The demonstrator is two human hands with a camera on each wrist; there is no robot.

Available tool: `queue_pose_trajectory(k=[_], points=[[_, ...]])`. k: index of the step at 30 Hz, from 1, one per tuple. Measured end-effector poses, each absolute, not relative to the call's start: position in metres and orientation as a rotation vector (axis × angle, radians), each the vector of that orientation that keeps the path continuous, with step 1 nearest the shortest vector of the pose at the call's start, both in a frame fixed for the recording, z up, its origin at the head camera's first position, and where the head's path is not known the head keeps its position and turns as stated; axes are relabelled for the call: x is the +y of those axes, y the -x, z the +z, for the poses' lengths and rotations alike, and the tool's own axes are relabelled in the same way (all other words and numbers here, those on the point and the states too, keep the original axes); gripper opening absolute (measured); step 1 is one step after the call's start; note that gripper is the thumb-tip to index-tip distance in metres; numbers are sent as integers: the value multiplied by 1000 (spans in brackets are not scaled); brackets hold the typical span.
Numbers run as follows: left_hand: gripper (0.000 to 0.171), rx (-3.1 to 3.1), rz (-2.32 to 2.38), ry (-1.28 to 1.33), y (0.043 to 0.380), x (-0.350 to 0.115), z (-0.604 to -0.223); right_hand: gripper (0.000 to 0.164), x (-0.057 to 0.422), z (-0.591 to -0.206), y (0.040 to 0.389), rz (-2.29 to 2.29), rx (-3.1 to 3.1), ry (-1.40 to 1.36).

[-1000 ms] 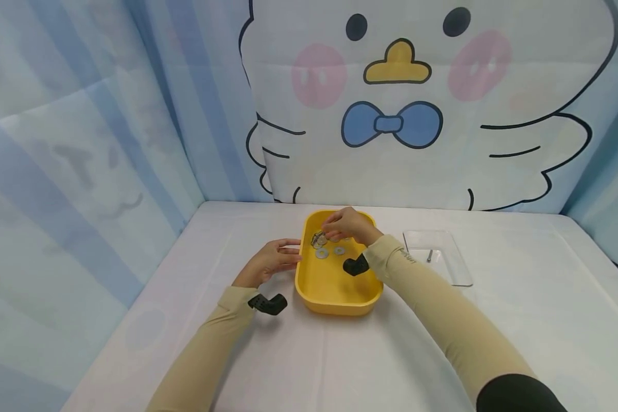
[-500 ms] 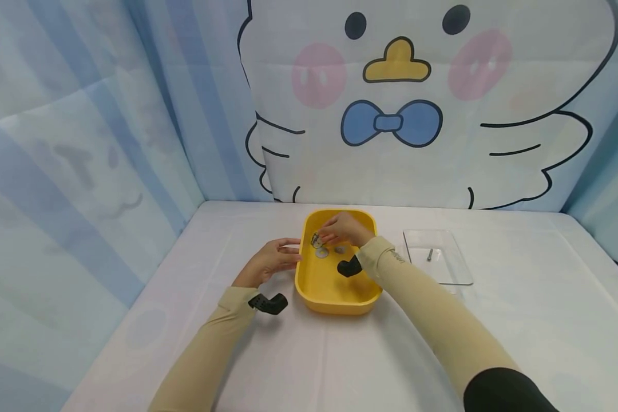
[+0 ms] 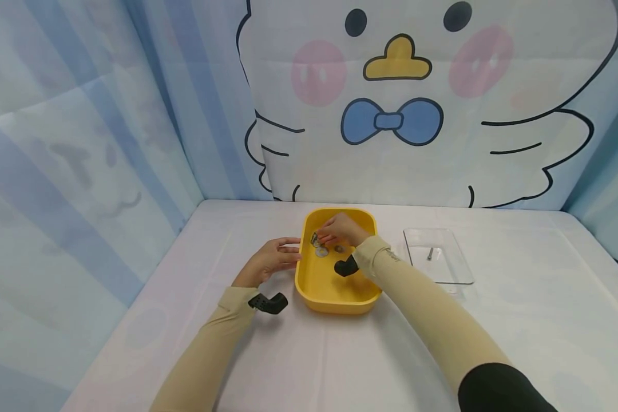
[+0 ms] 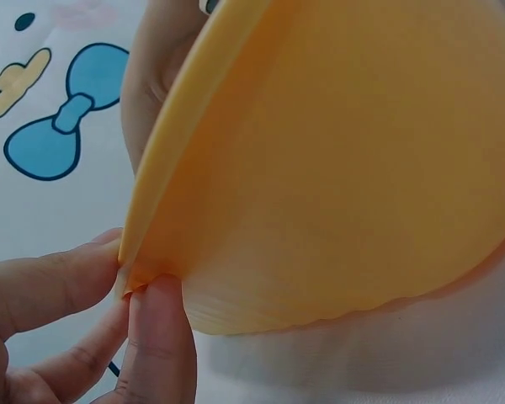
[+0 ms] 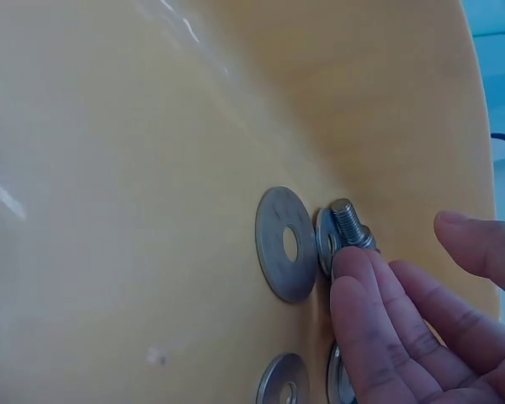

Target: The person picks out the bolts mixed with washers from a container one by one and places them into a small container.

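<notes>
My left hand [image 3: 270,263] holds the left rim of a yellow tray [image 3: 335,297]. In the left wrist view, its fingers [image 4: 156,337] stand on both sides of the tray's edge. Inside the tray, toward its far left, my right hand [image 3: 344,228] reaches with fingertips at a small threaded bolt [image 5: 347,220]. The right thumb [image 5: 480,244] stands apart from the other fingers. Beside the bolt, a flat metal washer [image 5: 272,244] lies on the tray floor, with several more washers around it. The fingers partly cover the bolt and some washers.
A clear plastic tray [image 3: 467,274] stands on the table to the right, with one small bolt [image 3: 430,254] in it. A white cloth [image 3: 268,366] covers the table. Patterned curtains [image 3: 82,200] hang at the back and sides.
My right hand has moved a little left and lower into the yellow tray, closer to the bolt and washers. The left hand has stayed at the rim.
</notes>
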State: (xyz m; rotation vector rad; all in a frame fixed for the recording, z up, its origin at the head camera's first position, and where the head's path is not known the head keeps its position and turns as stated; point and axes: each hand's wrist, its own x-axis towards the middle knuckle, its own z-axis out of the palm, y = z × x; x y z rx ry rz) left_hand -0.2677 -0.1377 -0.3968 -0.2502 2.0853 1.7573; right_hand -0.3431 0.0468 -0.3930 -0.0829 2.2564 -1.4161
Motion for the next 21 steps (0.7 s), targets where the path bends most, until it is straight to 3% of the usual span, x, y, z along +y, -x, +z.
queue_pose_trajectory(k=[21], points=[[51,2086,1767,234,268,-137,-398,28,37,-393,342,-1479,2213,10]])
